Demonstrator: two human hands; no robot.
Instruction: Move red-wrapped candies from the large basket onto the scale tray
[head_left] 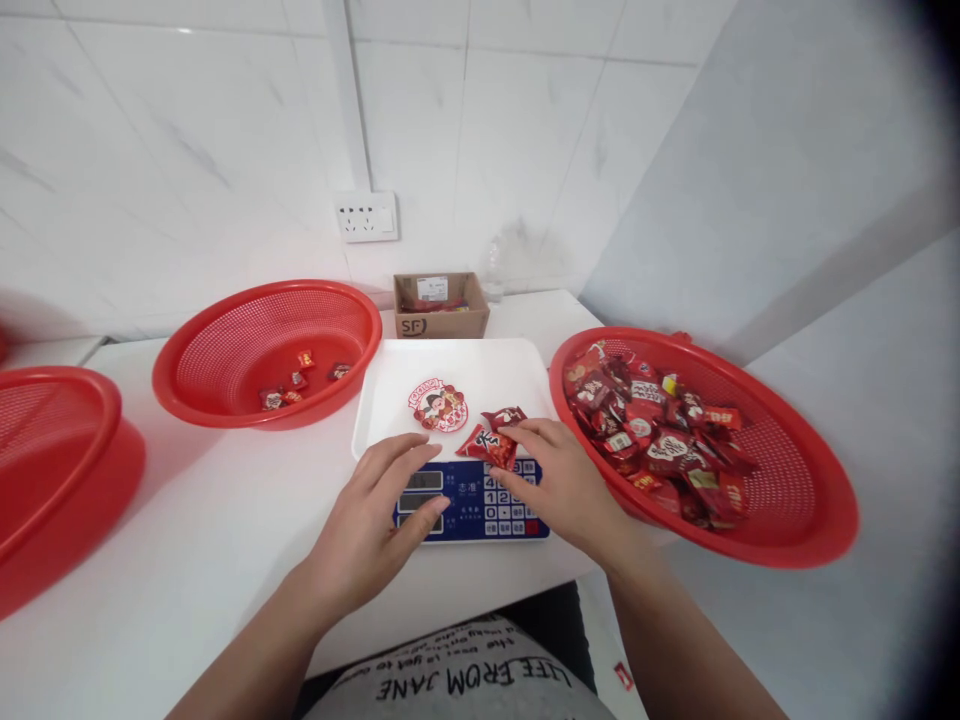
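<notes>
A digital scale (480, 505) with a white tray (390, 385) on top stands at the table's front edge. A round red-and-white candy packet (438, 405) lies on the tray. My right hand (562, 485) pinches small red candy packets (491, 440) at the tray's front edge. My left hand (375, 510) rests over the scale's display panel, fingers spread and flat, holding nothing. A red basket (787, 500) on the right holds a heap of red wrapped candies (652, 430). A second red basket (225, 345) on the left holds several candies (296, 385).
A third red basket (52, 470) sits at the far left edge. A small cardboard box (441, 305) stands against the tiled wall behind the scale, under a wall socket (367, 216). A white wall rises to the right.
</notes>
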